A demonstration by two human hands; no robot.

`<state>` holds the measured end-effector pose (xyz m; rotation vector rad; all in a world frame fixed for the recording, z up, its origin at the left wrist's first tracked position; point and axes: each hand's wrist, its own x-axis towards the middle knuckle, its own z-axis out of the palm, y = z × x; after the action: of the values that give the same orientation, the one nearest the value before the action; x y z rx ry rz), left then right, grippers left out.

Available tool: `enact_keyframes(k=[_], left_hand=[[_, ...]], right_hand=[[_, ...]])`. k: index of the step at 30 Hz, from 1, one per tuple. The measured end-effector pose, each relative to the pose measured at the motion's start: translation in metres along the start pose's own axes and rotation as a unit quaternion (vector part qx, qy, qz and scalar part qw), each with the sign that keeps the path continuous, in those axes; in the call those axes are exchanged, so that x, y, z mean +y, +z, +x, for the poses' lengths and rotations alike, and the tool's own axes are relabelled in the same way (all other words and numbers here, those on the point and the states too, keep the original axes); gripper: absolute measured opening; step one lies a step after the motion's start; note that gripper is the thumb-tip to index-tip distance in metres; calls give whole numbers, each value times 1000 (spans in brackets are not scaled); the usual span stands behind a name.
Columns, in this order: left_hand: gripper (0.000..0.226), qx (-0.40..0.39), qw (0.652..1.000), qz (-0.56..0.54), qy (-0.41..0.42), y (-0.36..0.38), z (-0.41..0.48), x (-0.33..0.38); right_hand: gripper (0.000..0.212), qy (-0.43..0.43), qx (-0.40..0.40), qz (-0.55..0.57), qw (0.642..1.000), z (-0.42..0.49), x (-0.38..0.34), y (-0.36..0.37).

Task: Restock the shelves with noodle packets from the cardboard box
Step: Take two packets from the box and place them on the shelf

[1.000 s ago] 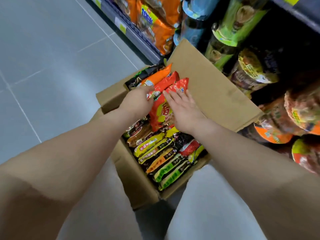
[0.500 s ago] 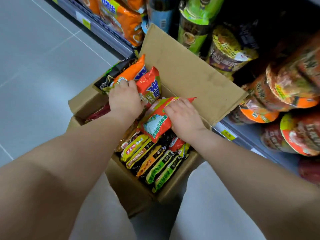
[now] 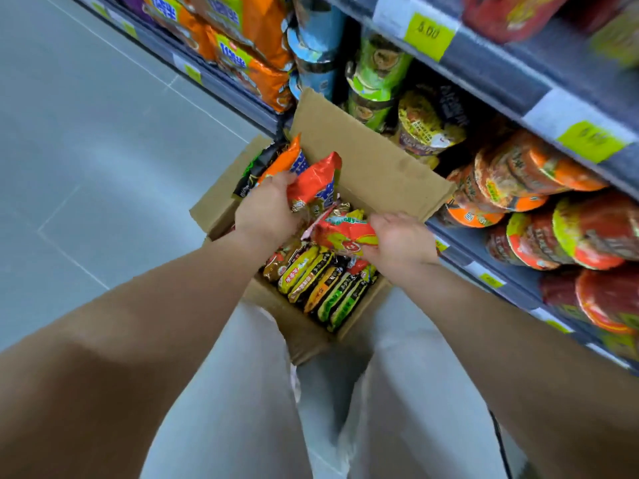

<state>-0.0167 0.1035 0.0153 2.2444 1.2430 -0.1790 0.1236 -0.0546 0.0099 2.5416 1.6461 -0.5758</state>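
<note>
An open cardboard box (image 3: 373, 167) sits on the floor between my knees and the shelves, packed with noodle packets (image 3: 321, 285) standing on edge in yellow, green and dark wrappers. My left hand (image 3: 266, 209) grips a red-orange packet (image 3: 316, 179) at the box's far end, next to an upright orange packet (image 3: 287, 159). My right hand (image 3: 397, 236) holds a red and green packet (image 3: 340, 229) lifted above the rows. The shelves (image 3: 484, 63) rise on the right.
Bowl noodles (image 3: 518, 181) with red and orange lids crowd the lower shelf. Cup noodles (image 3: 373, 81) and orange multi-packs (image 3: 242, 39) stand further along. Yellow price tags (image 3: 428, 32) line the shelf edges. Grey tiled floor (image 3: 86, 133) spreads to the left.
My right hand has drawn the red and green packet higher and rightward out of the box. My left hand has closed round the red-orange packet. The view has tilted up towards the shelves.
</note>
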Motion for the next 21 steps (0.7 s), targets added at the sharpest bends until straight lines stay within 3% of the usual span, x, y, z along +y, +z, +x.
enact_keyframes(k=[4, 12, 21], left_hand=[[62, -25, 1000, 6, -14, -85, -64, 32], [54, -4, 999, 0, -50, -234, -201, 92], [59, 129, 977, -90, -142, -272, -297, 84]], right_hand=[[41, 50, -38, -6, 998, -45, -21, -91], [39, 66, -16, 6, 998, -147, -52, -263], [39, 27, 5, 17, 999, -191, -87, -311]])
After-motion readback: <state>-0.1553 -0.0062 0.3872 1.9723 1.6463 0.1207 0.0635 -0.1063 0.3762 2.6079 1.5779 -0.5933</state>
